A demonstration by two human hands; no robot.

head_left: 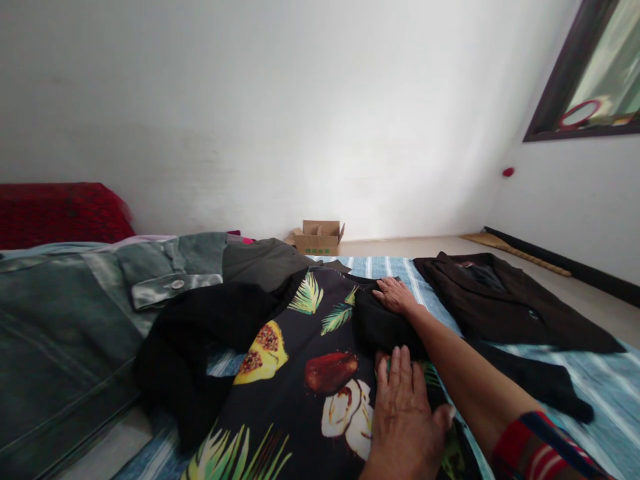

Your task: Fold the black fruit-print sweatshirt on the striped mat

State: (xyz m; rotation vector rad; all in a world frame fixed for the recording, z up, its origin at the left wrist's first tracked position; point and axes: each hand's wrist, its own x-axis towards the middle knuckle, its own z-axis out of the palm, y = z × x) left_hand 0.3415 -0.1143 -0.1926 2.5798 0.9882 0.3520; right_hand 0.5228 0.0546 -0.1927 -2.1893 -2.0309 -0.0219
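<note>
A black long-sleeved top (300, 333) with a fruit and leaf print lies spread before me, neckline away from me. Its right side is folded in over the front. My left hand (407, 417) rests flat on that folded part, fingers stretched out and thumb apart. Farther up, my right hand (395, 295) lies on the black cloth by the neckline, its fingers extended. One black sleeve (190, 347) is bent out to the left, and another black sleeve (545, 380) stretches to the right beyond my right forearm.
A grey-green denim garment (65, 333) is at the left, with a dark olive garment (260, 263) behind. On the right, a dark brown jacket (500, 300) lies on the blue striped sheet (615, 393). A cardboard box (320, 239) stands by the wall. Red fabric (60, 213) sits far left.
</note>
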